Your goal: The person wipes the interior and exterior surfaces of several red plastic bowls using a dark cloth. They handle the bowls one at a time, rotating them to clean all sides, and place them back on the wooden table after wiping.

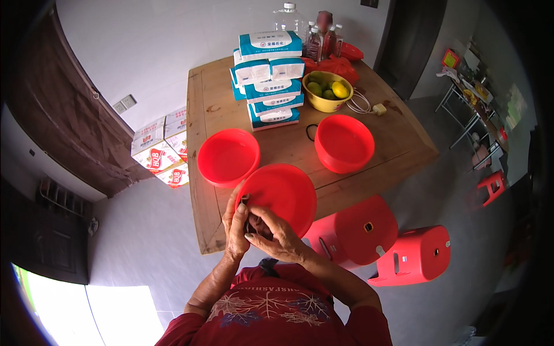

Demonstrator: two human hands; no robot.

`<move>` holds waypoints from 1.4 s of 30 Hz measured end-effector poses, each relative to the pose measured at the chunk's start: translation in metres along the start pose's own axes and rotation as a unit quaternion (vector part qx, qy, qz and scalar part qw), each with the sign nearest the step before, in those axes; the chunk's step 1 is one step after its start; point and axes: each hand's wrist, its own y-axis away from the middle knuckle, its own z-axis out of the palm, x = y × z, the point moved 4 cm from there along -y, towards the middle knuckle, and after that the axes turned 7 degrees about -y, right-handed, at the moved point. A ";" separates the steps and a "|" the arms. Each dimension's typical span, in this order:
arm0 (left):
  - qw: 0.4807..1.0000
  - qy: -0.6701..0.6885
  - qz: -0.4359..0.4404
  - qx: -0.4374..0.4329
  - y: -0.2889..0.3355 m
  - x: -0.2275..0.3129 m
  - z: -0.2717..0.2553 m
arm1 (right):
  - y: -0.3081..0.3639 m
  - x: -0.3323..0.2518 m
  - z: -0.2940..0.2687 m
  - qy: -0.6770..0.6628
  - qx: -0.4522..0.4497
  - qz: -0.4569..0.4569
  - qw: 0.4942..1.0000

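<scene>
Both my hands meet at the near left rim of a red plastic bowl (285, 193), which is by the table's near edge. My left hand (234, 230) is closed, with a small dark strip pinched at its thumb and fingertips. Close beside it, my right hand (280, 237) curls round a dark brown, wrinkled thing (259, 226), whose kind I cannot make out. The fingers partly cover it. Farther back on the table stand two more red bowls, one on the left (229, 157) and one on the right (345, 143).
On the wooden table (288, 141), blue-and-white tissue packs (271, 89) are stacked behind the bowls. Beside them are a yellow bowl (326, 105) of green and yellow fruit, a white cable (360, 104) and several bottles (320, 45). Red stools (358, 230) stand at the near right, cartons (161, 147) at the left.
</scene>
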 end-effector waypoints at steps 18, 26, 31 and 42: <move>0.985 -0.076 0.135 0.072 -0.001 0.038 -0.021 | 0.025 0.017 -0.107 0.506 0.169 -0.072 0.843; 0.955 -0.113 0.178 0.207 -0.032 0.052 -0.047 | 0.021 0.068 -0.099 0.588 0.109 -0.008 0.802; 0.944 -0.158 0.178 0.227 -0.076 0.039 -0.082 | 0.030 0.067 -0.061 0.547 0.024 -0.026 0.836; 0.926 -0.260 0.177 0.210 -0.122 -0.006 -0.109 | 0.033 0.069 -0.067 0.525 0.041 -0.041 0.849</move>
